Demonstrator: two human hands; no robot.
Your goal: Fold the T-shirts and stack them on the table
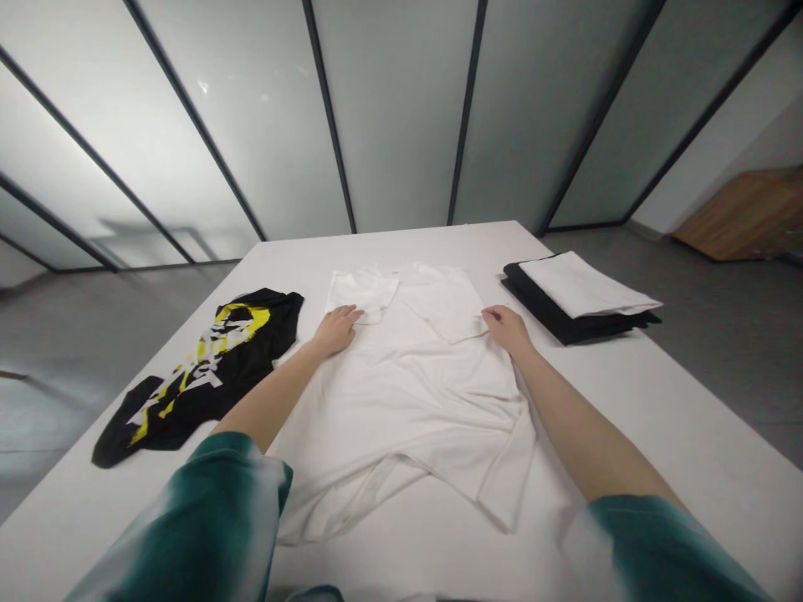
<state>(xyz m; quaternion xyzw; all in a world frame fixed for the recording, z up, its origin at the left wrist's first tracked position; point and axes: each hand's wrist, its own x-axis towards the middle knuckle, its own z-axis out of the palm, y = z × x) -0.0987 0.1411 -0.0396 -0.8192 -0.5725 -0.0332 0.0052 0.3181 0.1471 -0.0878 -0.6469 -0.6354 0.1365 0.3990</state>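
A white T-shirt (407,393) lies spread on the table before me, its sleeves folded inward near the far end and its near hem rumpled and uneven. On the folded left side, my left hand (339,329) rests palm down, fingers stretched over the cloth. My right hand (507,328) is at the shirt's right side, thumb and fingertips pinched on the edge by the folded sleeve. Wrinkles run across the shirt's middle.
The white table (627,435) carries a crumpled black T-shirt with a yellow and white print (251,359) at left. Folded black cloth (545,309) lies at right under a folded white garment (590,284). Frosted glass panels (401,109) stand behind the table.
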